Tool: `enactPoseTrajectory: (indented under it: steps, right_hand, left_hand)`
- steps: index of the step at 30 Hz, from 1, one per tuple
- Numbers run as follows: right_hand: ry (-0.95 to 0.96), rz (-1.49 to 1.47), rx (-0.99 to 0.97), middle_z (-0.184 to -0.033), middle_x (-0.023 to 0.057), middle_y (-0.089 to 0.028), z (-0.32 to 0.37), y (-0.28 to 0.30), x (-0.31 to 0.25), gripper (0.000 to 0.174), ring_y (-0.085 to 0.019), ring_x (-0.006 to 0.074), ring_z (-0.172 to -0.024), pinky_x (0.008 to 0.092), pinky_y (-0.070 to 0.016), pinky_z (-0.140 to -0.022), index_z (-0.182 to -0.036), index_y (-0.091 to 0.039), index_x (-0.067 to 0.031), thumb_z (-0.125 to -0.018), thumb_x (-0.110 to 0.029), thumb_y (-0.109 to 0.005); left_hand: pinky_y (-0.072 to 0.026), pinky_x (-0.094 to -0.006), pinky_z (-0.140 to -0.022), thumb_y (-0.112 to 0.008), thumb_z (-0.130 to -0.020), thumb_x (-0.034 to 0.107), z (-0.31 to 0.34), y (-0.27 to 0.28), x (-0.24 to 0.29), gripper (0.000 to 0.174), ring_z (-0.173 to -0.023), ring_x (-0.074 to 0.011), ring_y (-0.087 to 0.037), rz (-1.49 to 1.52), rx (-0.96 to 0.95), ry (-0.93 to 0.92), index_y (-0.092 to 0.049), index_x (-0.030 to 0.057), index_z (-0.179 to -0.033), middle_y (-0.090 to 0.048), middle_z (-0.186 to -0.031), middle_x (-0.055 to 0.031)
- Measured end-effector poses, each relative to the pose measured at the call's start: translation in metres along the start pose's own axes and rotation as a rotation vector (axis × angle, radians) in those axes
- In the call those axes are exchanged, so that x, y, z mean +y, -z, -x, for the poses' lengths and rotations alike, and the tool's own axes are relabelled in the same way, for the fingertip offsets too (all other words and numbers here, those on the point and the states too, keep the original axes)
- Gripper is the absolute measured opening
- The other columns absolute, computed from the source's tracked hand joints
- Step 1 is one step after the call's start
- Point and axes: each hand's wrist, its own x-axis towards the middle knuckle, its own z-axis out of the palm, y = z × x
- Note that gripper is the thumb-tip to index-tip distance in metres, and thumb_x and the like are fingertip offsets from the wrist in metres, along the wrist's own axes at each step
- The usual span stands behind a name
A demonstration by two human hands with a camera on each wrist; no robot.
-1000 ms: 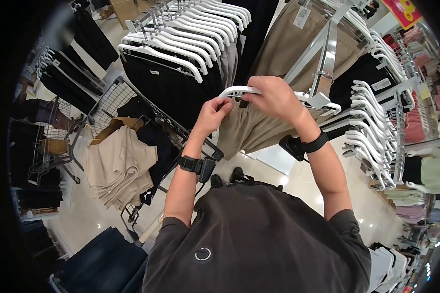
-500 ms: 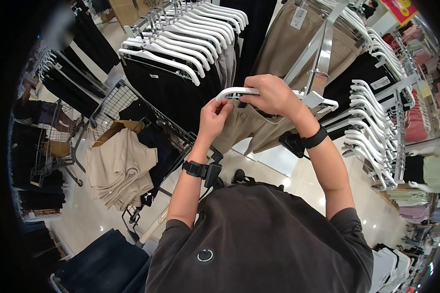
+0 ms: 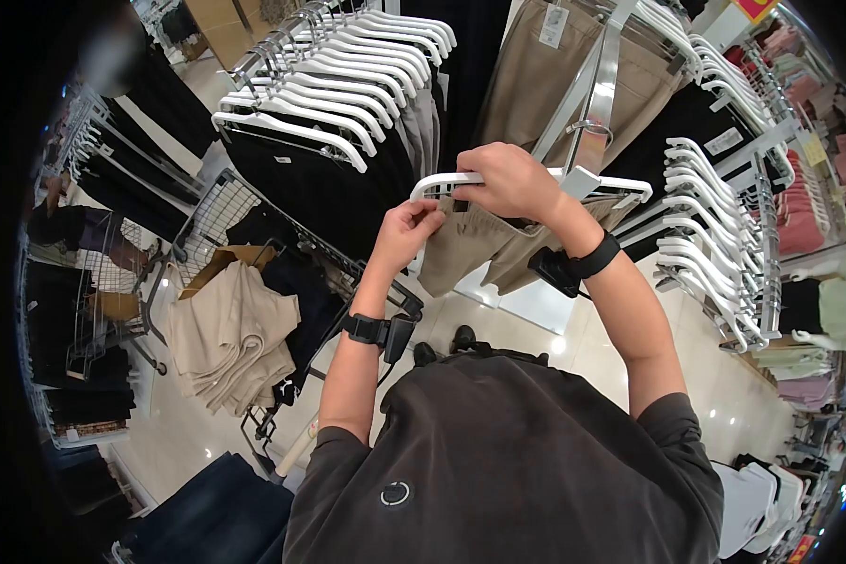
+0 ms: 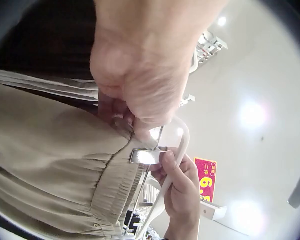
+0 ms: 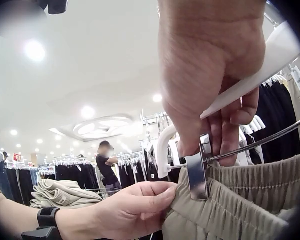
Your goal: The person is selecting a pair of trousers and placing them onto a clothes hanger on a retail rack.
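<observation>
My left hand (image 3: 406,235) pinches the waistband corner of khaki elastic-waist trousers (image 3: 470,249), close under the left end of a white hanger (image 3: 448,179). In the right wrist view, a shiny metal clip (image 5: 197,175) sits over the gathered waistband, just beside the left fingertips. My right hand (image 3: 509,183) curls over the hanger bar, thumb and fingers at the top of that clip. The left wrist view shows the same clip (image 4: 146,156) with the right thumb against it. Below the hanger, the trousers hang down; the far end of the waistband is partly hidden by my right hand.
A shopping cart (image 3: 202,221) on the left carries folded beige trousers (image 3: 230,329). Black trousers hang from white hangers (image 3: 320,122) ahead. A metal rack arm (image 3: 597,122) reaches toward my right hand, with more white hangers (image 3: 710,244) right. Another person (image 5: 106,165) stands in the background.
Both hands stay at the hanger, which appears slightly farther left in the head view as the view shifts. More of the gathered waistband now shows beneath the hanger, between the hands.
</observation>
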Motion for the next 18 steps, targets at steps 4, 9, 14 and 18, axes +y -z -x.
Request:
enactPoseTrajectory:
  steps: [4,9,14,18]
  right_hand:
    - [-0.008,0.005,-0.05,-0.074,0.0175,-0.062,0.001,0.001,0.004,0.024,-0.061,0.0381,-0.077,0.0452,-0.0481,-0.068,-0.082,-0.065,-0.0023,-0.076,-0.024,-0.073]
    - [0.034,0.052,0.05,-0.075,0.0161,-0.063,0.002,-0.005,0.007,0.024,-0.061,0.037,-0.076,0.0452,-0.0481,-0.068,-0.082,-0.065,-0.0037,-0.076,-0.026,-0.073]
    - [0.02,0.075,0.067,-0.075,0.0146,-0.063,0.004,-0.004,0.005,0.024,-0.062,0.0361,-0.076,0.0447,-0.0483,-0.067,-0.081,-0.065,-0.0051,-0.077,-0.028,-0.072]
    - [0.029,0.089,0.056,-0.075,0.0142,-0.063,0.002,-0.005,0.008,0.024,-0.062,0.0357,-0.076,0.0445,-0.0485,-0.067,-0.081,-0.065,-0.0055,-0.077,-0.028,-0.072]
  left_hand:
    - [-0.0459,-0.023,-0.065,-0.071,-0.088,0.011,-0.002,-0.005,0.006,0.021,-0.072,-0.0052,-0.055,-0.136,-0.016,-0.007,-0.067,-0.0062,-0.101,-0.063,-0.082,0.0006]
    - [-0.0461,-0.0216,-0.066,-0.074,-0.084,0.005,-0.003,-0.02,-0.011,0.018,-0.073,-0.0043,-0.055,0.053,0.156,-0.065,-0.066,-0.0037,-0.098,-0.065,-0.084,0.0013]
    - [-0.0455,-0.0215,-0.066,-0.075,-0.082,0.001,0.003,-0.031,-0.001,0.012,-0.071,-0.0043,-0.054,0.209,0.228,-0.033,-0.066,-0.0011,-0.09,-0.063,-0.083,0.0024]
    - [-0.0452,-0.0213,-0.066,-0.074,-0.083,0.001,0.002,-0.024,-0.018,0.013,-0.07,-0.0043,-0.053,0.136,0.204,-0.036,-0.066,-0.0018,-0.091,-0.061,-0.083,0.0025]
